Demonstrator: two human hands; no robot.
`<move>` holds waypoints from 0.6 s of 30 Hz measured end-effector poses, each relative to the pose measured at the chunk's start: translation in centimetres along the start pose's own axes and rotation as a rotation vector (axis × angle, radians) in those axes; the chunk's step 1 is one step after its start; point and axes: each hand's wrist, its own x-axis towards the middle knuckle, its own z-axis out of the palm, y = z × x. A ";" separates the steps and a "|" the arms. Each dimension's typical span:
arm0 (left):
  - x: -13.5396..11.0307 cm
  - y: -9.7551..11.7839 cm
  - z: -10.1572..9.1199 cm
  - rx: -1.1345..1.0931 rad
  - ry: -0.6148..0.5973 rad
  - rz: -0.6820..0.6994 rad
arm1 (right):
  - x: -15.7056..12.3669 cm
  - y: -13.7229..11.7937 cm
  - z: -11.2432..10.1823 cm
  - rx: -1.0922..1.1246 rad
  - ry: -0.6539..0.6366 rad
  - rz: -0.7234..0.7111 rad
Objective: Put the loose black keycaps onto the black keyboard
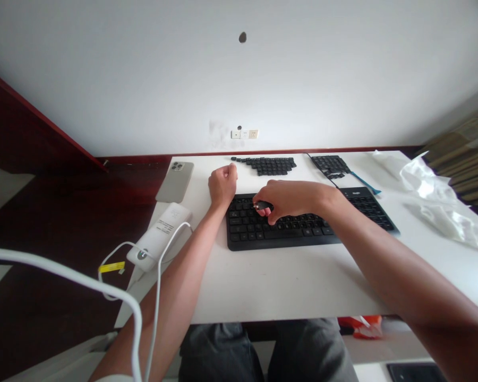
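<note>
A black keyboard [302, 225] lies in the middle of the white desk [271, 286]. My right hand [289, 199] rests over its left-centre keys, fingers pinched on a small dark object, likely a keycap or puller [262, 205]. My left hand [222, 184] is curled into a loose fist on the desk just beyond the keyboard's left end; nothing shows in it. Behind the keyboard sits a pile of loose black keycaps [269, 165]. A second dark key panel [330, 165] lies to its right.
A phone [176, 181] lies face down at the desk's far left corner. A white power bank [159, 236] with a white cable [103, 286] sits on the left edge. Crumpled clear plastic [438, 204] covers the right side. A blue tool [365, 184] lies behind the keyboard.
</note>
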 end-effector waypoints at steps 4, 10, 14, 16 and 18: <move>0.0 0.0 0.0 -0.003 0.003 0.006 | -0.1 -0.2 0.0 -0.016 0.003 0.009; 0.0 0.0 0.1 0.005 0.008 0.013 | 0.0 -0.3 0.1 -0.029 0.021 0.015; 0.0 -0.1 0.1 0.013 0.013 0.013 | 0.2 -0.4 0.5 -0.071 0.035 0.040; 0.1 -0.2 0.1 0.002 0.015 0.026 | 0.2 -0.7 0.7 -0.112 0.054 0.061; 0.0 -0.3 0.1 -0.009 0.019 0.040 | 0.1 -1.0 1.0 -0.148 0.073 0.074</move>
